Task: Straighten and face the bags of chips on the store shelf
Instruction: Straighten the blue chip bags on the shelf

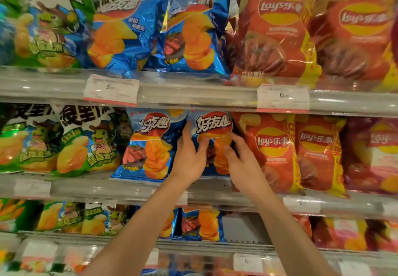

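Observation:
A blue chip bag with a red oval logo stands upright on the middle shelf, facing forward. My left hand grips its left edge, fingers spread up the side. My right hand presses on its right lower front, thumb on the bag. Both hands hide the bag's lower half. A matching blue bag stands just left of it, leaning slightly. Red Lay's bags stand to the right, touching the held bag.
Green bags fill the middle shelf's left. The top shelf holds blue bags, tilted, and red bags. Price tags hang on the shelf rails. The lower shelf shows a gap beside small blue bags.

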A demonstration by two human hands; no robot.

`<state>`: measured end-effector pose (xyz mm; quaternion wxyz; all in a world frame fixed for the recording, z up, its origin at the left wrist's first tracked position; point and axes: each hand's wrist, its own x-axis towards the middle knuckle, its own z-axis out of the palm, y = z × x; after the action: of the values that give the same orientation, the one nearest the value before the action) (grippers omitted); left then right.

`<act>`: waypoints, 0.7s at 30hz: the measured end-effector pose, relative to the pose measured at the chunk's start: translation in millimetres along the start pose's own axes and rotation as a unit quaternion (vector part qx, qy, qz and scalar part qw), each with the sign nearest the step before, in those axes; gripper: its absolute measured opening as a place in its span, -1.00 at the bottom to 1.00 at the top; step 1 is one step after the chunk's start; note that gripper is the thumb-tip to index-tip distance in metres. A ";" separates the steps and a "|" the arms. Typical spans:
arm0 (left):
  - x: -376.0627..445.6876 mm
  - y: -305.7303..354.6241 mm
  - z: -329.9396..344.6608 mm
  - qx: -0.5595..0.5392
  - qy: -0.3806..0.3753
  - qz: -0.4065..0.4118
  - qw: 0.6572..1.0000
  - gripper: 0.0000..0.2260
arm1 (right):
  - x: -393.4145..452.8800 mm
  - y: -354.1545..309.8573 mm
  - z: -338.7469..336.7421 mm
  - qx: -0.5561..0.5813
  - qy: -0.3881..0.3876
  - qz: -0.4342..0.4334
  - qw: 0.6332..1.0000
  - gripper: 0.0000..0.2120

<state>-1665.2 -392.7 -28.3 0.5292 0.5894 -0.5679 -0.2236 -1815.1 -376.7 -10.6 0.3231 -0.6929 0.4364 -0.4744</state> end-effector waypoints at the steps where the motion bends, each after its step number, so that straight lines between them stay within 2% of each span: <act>1: 4.5 -1.7 0.3 0.008 -0.009 0.005 1.000 -0.38 | 3.5 -1.6 2.0 0.024 0.000 0.004 1.000 -0.60; 5: 14.1 -10.1 -5.8 0.036 -0.041 0.021 0.998 -0.39 | 11.1 -2.4 8.4 0.080 -0.014 0.015 0.997 -0.50; 13: 16.5 -15.1 -15.1 0.023 -0.043 0.054 0.997 -0.39 | 20.1 19.5 22.6 0.026 -0.001 0.004 1.000 -0.41; 18: 23.8 -23.0 -5.5 -0.031 -0.036 0.049 0.998 -0.36 | 31.6 18.0 23.5 0.083 0.003 0.018 0.996 -0.48; 21: 27.9 -27.6 -2.6 -0.068 -0.029 0.049 0.996 -0.34 | 34.4 14.8 24.4 0.080 0.005 0.008 0.997 -0.49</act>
<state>-1643.9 -422.7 -42.3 0.5617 0.5166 -0.5948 -0.2528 -1790.7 -413.4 -18.8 0.3793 -0.6588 0.4041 -0.5088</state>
